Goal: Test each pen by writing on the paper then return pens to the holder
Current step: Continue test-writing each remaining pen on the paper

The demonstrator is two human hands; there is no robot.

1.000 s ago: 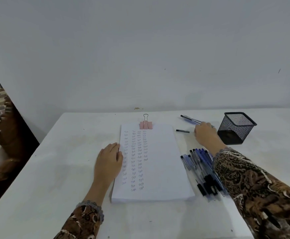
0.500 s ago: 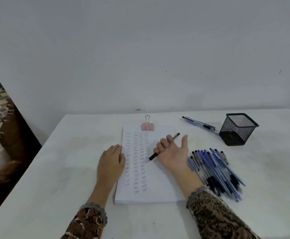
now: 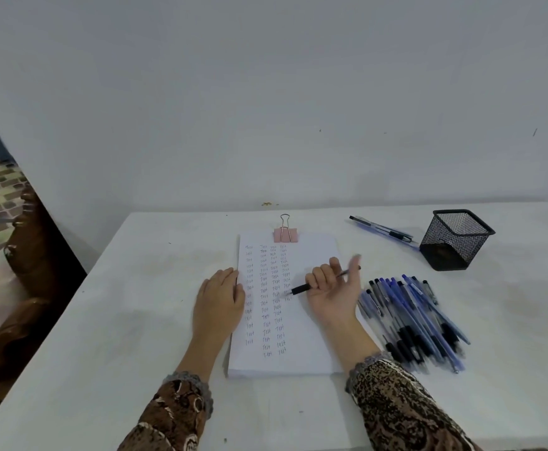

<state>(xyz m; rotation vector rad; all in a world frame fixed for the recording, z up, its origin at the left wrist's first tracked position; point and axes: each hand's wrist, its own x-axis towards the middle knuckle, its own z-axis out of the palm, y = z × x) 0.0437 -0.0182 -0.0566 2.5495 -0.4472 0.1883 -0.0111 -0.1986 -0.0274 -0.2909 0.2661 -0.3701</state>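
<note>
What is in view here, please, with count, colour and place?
table: one, white, under everything
paper stack: one, white with handwritten columns, table centre
binder clip: one, pink, paper's far edge
pen holder: one, black mesh, far right
loose pens: a few, blue and black, left of holder
pen pile: many, blue and black, right of paper
black pen: one, in right hand
left hand: flat on paper's left edge
right hand: grips black pen

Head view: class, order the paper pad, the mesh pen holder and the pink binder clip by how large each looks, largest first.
1. paper pad
2. mesh pen holder, though it sits farther from the camera
3. pink binder clip, plainly smallest
</note>
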